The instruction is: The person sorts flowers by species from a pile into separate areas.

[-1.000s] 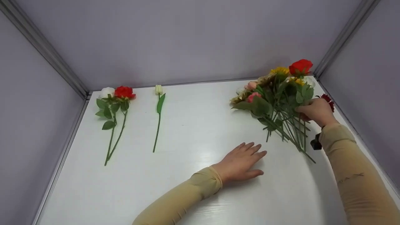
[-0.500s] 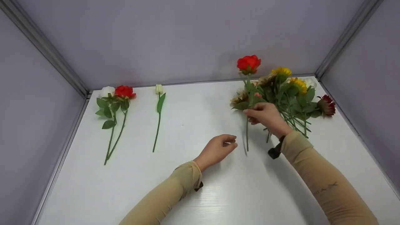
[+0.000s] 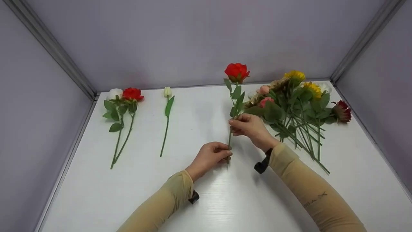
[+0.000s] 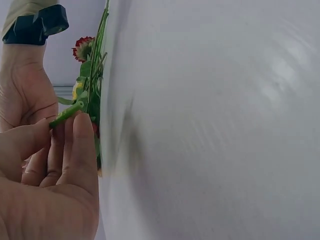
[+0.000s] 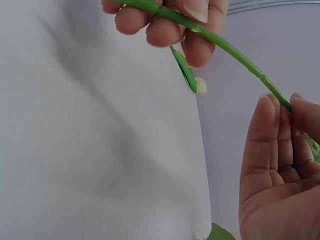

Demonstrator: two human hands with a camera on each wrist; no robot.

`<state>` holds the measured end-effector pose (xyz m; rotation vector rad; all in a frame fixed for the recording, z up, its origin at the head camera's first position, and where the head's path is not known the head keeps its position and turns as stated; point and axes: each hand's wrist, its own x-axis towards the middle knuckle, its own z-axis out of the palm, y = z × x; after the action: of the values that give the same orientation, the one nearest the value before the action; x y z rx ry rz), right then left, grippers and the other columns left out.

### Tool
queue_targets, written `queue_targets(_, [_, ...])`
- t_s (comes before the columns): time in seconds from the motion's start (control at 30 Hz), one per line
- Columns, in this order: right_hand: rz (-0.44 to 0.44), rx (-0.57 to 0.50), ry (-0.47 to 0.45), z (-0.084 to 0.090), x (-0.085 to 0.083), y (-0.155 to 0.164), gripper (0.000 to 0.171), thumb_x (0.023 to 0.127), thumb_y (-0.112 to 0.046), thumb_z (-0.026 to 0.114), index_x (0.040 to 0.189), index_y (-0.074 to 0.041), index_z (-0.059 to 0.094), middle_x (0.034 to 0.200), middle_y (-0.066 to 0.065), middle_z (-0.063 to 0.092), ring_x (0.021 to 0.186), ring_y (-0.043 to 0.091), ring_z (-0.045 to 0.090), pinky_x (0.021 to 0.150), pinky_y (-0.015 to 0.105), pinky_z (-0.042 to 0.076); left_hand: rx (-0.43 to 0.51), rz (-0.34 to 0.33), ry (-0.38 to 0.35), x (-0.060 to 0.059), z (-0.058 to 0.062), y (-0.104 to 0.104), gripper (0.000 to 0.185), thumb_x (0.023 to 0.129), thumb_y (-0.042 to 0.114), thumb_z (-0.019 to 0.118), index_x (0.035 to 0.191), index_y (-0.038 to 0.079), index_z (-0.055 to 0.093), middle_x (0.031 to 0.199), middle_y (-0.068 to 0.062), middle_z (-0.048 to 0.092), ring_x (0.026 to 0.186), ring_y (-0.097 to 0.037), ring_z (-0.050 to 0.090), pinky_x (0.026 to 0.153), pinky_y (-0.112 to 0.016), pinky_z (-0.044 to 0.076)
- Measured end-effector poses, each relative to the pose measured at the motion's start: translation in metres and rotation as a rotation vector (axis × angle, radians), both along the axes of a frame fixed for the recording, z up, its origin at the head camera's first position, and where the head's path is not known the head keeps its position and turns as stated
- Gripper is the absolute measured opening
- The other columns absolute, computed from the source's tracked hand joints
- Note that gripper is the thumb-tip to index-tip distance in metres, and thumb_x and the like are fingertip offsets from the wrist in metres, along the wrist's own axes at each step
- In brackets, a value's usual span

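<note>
A red rose (image 3: 237, 72) with green leaves stands nearly upright over the middle of the table. My right hand (image 3: 252, 129) pinches its stem just below the leaves. Lower down, my left hand (image 3: 210, 158) pinches the same stem near its cut end. In the left wrist view the green stem end (image 4: 65, 115) pokes out past the thumb and fingertips. The right wrist view shows the bare stem (image 5: 230, 50) running between both hands, bent slightly; the bloom is outside that view.
To the right lies a pile of flowers, with yellow sunflowers (image 3: 311, 90), pink blooms (image 3: 266, 101) and a dark red flower (image 3: 341, 111). On the left lie a white rose (image 3: 115, 94), another red rose (image 3: 133, 94) and a white tulip (image 3: 167, 92). Grey walls (image 3: 206, 42) enclose the table.
My right hand has lifted the red rose from the pile on the right and carried it left to the middle. My left hand, earlier flat and spread, now pinches the lower stem.
</note>
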<state>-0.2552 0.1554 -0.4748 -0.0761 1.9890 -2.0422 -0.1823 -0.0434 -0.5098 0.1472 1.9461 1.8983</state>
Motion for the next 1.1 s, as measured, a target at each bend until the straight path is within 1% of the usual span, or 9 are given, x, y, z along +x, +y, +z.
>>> queue_targets(0.17, [-0.023,-0.12,-0.089,-0.002,0.005,-0.009,0.035,0.094,-0.019,0.077,0.116,0.006,0.064,0.096,0.013,0.067,0.083,0.021,0.067,0.08,0.034,0.06,-0.031,0.005,0.06,0.0,-0.003,-0.004,0.022,0.096,0.008,0.072,0.111,-0.007,0.07,0.098,-0.009,0.073,0.09,-0.022,0.071,0.078,-0.034,0.06])
queue_targets(0.23, [-0.044,-0.152,-0.117,-0.002,0.008,-0.012,0.035,0.095,-0.018,0.076,0.117,0.006,0.062,0.096,0.013,0.066,0.083,0.02,0.066,0.08,0.033,0.06,-0.053,0.001,0.087,0.001,-0.001,-0.005,0.019,0.096,0.009,0.073,0.109,-0.005,0.071,0.096,-0.008,0.073,0.089,-0.022,0.071,0.077,-0.034,0.06])
queue_targets(0.3, [-0.063,-0.161,-0.133,-0.001,0.011,-0.014,0.035,0.095,-0.017,0.076,0.117,0.005,0.062,0.097,0.013,0.066,0.083,0.02,0.066,0.08,0.033,0.06,-0.079,-0.004,0.11,0.001,0.0,-0.006,0.017,0.095,0.01,0.073,0.107,-0.002,0.072,0.095,-0.007,0.072,0.087,-0.021,0.07,0.075,-0.033,0.06])
queue_targets(0.47, [-0.097,-0.1,-0.142,0.0,0.014,-0.017,0.034,0.093,-0.016,0.078,0.115,0.005,0.064,0.098,0.014,0.07,0.081,0.02,0.068,0.08,0.035,0.061,-0.161,-0.011,0.154,0.001,0.001,-0.008,0.012,0.094,0.011,0.074,0.103,0.003,0.072,0.089,-0.004,0.072,0.079,-0.019,0.069,0.068,-0.03,0.058])
queue_targets(0.63, [-0.101,-0.016,-0.104,-0.002,0.015,-0.018,0.033,0.093,-0.012,0.077,0.117,0.008,0.067,0.099,0.017,0.073,0.083,0.022,0.072,0.081,0.039,0.061,-0.217,-0.012,0.13,0.001,0.0,-0.01,0.011,0.094,0.012,0.075,0.101,0.005,0.072,0.088,-0.003,0.072,0.076,-0.019,0.069,0.067,-0.035,0.059])
queue_targets(0.7, [-0.105,0.003,-0.092,-0.003,0.015,-0.019,0.032,0.093,-0.011,0.077,0.116,0.009,0.067,0.099,0.018,0.073,0.084,0.023,0.073,0.08,0.039,0.062,-0.228,-0.012,0.119,0.001,0.0,-0.011,0.012,0.094,0.013,0.076,0.102,0.006,0.072,0.088,-0.003,0.072,0.075,-0.019,0.069,0.067,-0.037,0.06])
queue_targets(0.83, [-0.126,0.011,-0.088,-0.007,0.014,-0.02,0.028,0.093,-0.009,0.076,0.114,0.009,0.068,0.098,0.018,0.072,0.084,0.023,0.073,0.078,0.038,0.062,-0.225,-0.002,0.122,-0.001,0.0,-0.012,0.014,0.094,0.015,0.075,0.104,0.005,0.073,0.09,-0.003,0.072,0.075,-0.017,0.069,0.067,-0.035,0.059])
queue_targets(0.97, [-0.138,0.02,-0.085,-0.01,0.015,-0.024,0.024,0.093,-0.006,0.075,0.111,0.008,0.068,0.098,0.018,0.071,0.086,0.024,0.073,0.077,0.038,0.062,-0.22,0.018,0.121,-0.003,0.0,-0.012,0.018,0.095,0.016,0.075,0.107,0.004,0.073,0.092,-0.004,0.072,0.076,-0.017,0.069,0.067,-0.034,0.059])
queue_targets(1.1, [-0.146,0.034,-0.087,-0.011,0.015,-0.029,0.022,0.092,-0.005,0.076,0.109,0.006,0.068,0.098,0.019,0.07,0.087,0.025,0.073,0.077,0.039,0.062,-0.223,0.035,0.107,-0.004,0.0,-0.013,0.016,0.094,0.016,0.075,0.105,0.004,0.072,0.092,-0.003,0.072,0.076,-0.019,0.069,0.067,-0.036,0.059])
